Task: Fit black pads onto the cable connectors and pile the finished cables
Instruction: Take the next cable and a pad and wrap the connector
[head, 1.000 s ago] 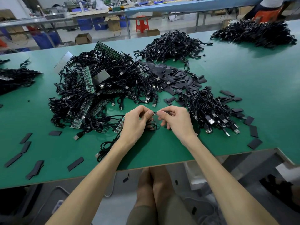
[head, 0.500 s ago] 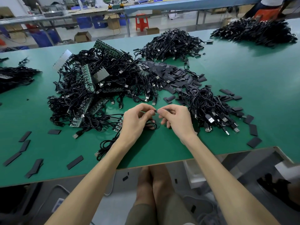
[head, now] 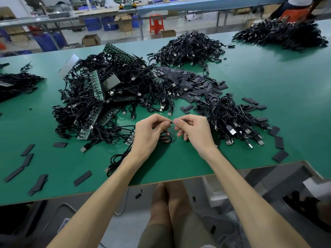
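Over the green table (head: 179, 163), my left hand (head: 150, 133) pinches a black cable (head: 164, 137) near its connector; the cable loops under the hand and trails toward the table's front edge. My right hand (head: 194, 130) pinches a small black pad (head: 183, 120) between thumb and forefinger, its tip almost touching the connector. A big tangle of cables with green circuit boards (head: 107, 97) lies behind my left hand. Loose black pads (head: 195, 83) are heaped behind my hands. A smaller cable pile (head: 231, 119) sits to the right of my right hand.
More cable piles lie at the far centre (head: 189, 49), far right (head: 281, 34) and left edge (head: 16, 83). Stray pads (head: 26, 158) dot the front left, others (head: 279, 142) the front right. A person (head: 297, 8) sits at the far right corner.
The hands have stayed close together; the fingertips have drawn slightly apart, with the pad end now meeting the connector between them. The view has shifted slightly.
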A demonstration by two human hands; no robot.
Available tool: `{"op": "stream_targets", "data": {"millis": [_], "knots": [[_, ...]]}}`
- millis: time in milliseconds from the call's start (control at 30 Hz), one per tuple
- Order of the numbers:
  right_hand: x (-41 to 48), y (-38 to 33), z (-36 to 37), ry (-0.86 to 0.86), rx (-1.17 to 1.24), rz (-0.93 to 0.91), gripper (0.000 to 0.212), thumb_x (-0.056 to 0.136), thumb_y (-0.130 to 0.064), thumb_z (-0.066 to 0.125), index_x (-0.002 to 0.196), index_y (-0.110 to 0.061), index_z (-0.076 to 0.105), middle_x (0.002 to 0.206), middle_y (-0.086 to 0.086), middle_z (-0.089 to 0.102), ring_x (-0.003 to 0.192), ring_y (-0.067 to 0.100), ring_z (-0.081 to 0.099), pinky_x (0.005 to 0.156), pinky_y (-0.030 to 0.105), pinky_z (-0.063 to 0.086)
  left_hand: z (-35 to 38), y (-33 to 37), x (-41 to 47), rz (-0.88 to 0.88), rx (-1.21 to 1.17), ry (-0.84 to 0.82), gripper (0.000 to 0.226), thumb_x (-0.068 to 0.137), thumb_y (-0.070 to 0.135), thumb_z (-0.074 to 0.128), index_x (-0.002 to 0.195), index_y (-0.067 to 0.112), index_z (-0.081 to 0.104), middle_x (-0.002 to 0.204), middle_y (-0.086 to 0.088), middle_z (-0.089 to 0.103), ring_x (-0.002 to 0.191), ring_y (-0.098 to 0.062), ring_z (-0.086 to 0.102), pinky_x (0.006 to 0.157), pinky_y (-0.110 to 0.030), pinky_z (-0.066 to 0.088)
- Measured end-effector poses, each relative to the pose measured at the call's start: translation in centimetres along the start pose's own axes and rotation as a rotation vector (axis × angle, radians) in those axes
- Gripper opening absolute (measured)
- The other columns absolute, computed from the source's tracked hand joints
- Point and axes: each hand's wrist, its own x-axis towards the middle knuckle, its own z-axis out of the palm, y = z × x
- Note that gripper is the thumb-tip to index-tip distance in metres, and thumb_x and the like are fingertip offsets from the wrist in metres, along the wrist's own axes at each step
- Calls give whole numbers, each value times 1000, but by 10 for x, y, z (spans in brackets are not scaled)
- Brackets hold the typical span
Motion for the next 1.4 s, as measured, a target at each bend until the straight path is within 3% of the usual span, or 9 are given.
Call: {"op": "stream_targets", "data": {"millis": [200, 300, 567, 700, 900, 1033, 1167, 1400], "knots": [[3, 3, 3, -110, -41, 3, 10, 90, -30, 78, 93, -21, 76, 78, -1, 77, 63, 14, 70, 53, 21, 47, -2, 1, -1, -9, -17, 51, 22, 91, -7, 65, 86, 13, 74, 78, 6, 73, 69, -1, 66, 65, -10, 48], [4, 6, 4, -124, -88, -21, 7, 89, -29, 78, 93, -23, 78, 74, -8, 74, 61, 12, 70, 55, 15, 44, 0, -1, -1, -27, 30, 39, 23, 90, -6, 65, 84, 15, 74, 78, 6, 72, 71, -2, 65, 67, -12, 48], [3, 5, 5, -83, -167, -76, 8, 93, -28, 73, 89, -23, 77, 72, -11, 73, 54, 7, 64, 54, 14, 43, 2, -1, -1, -52, 76, 40, 38, 91, -4, 64, 78, 32, 69, 79, 13, 71, 77, -1, 66, 68, -10, 48], [4, 5, 4, -100, -147, -73, 8, 93, -26, 74, 86, -31, 75, 71, -13, 73, 54, 7, 63, 54, 13, 43, 2, 2, -3, -4, 100, 43, 37, 87, -12, 60, 82, 23, 71, 78, 11, 71, 79, 0, 67, 71, -9, 48], [3, 5, 7, -121, -132, -111, 13, 91, -27, 76, 83, -37, 73, 71, -10, 73, 52, 8, 61, 55, 14, 43, -2, 1, -3, -6, 36, 32, 26, 90, -6, 64, 86, 16, 76, 78, 7, 73, 78, -4, 69, 71, -15, 52], [3, 7, 6, -82, -140, -111, 4, 91, -30, 75, 87, -28, 76, 69, -9, 72, 51, 8, 61, 53, 13, 42, -2, 2, -2, 20, 40, -23, 13, 95, 4, 67, 94, 14, 76, 86, 8, 75, 86, -7, 70, 79, -20, 54], [4, 8, 4, -53, -137, -89, 11, 91, -27, 76, 94, -17, 78, 67, -8, 71, 50, 8, 60, 52, 13, 41, -1, 1, -2, 101, 141, -34, 15, 95, 6, 68, 99, 19, 75, 96, 8, 72, 93, -8, 65, 84, -17, 49], [3, 8, 4, -81, -162, -98, 3, 89, -27, 77, 91, -26, 76, 66, -12, 72, 52, 7, 62, 54, 13, 43, -3, 1, -2, 45, 99, -5, 12, 92, 7, 73, 96, 18, 76, 91, 7, 74, 89, -12, 68, 86, -31, 54]]}}
